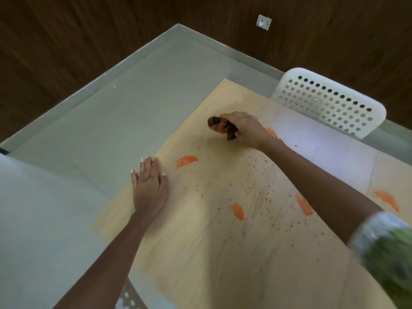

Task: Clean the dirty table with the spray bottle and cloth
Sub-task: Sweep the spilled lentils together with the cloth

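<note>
left hand [149,183]: flat, palm down, fingers straight, pressed on the bench's left edge
right hand [244,128]: reached far, fingers curled round the cloth [219,125]
arms: both bare, extended

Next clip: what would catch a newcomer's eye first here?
Orange smears and specks stand out across the pale wooden table. Toward its far end, the right hand grips a dark bunched cloth, while the left hand lies flat at the table's left edge. A white perforated chair sits beyond.

No text, label, brand, number or sign can be read anywhere here.
</note>
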